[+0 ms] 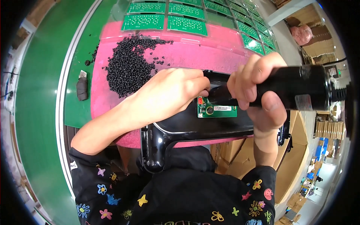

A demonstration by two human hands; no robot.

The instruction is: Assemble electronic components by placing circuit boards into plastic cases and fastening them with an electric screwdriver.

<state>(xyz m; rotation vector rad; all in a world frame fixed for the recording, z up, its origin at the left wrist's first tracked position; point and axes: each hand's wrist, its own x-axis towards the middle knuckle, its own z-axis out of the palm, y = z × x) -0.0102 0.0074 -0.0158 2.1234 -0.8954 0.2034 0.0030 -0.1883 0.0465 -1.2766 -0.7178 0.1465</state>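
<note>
My right hand (258, 88) is wrapped round a thick black electric screwdriver (303, 88), held almost level with its narrow end pointing left. That end meets the fingertips of my left hand (176, 88), which are pinched together over the circuit board; whatever they hold is hidden. The green circuit board (204, 114), with a red part and a white label, lies in a glossy black plastic housing (191, 129). Part of the board is covered by my left fingers and the tool. The housing rests at the near edge of a pink mat (99, 93).
A heap of small black screw-like pieces (127, 69) spreads over the mat's left side. Green boards (144, 22) stand in clear trays at the back. On the green surface (41, 93) lies a dark wrapped roll (82, 89). A cardboard box (240, 153) sits below right.
</note>
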